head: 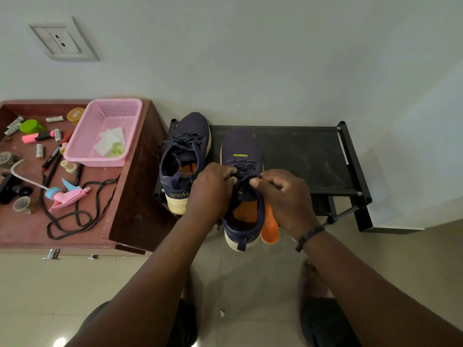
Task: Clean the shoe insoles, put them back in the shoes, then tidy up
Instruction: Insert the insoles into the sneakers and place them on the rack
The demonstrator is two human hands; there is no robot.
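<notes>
We judge that we are at the refitting step: our left hand (pixel 213 189) and right hand (pixel 283 196) are close together, each pinching the laces (pixel 244 171) of the nearer navy sneaker (pixel 241 186), spreading its mouth. One orange insole (pixel 246 210) shows inside it; another orange insole (pixel 270 227) pokes out just beside its heel, under our right hand, and whether it is held we cannot tell. Next, we think, it needs feeding in toe-first. The second sneaker (pixel 184 161) sits alongside on the black shoe rack (pixel 313 156), orange inside too. Left, the red-brown table (pixel 130 209) carries a pink spray head (pixel 69 195), a black cord (pixel 75 219) and a pink basket (pixel 105 131) of wipes. Beyond stands a white wall with a socket (pixel 62 40).
</notes>
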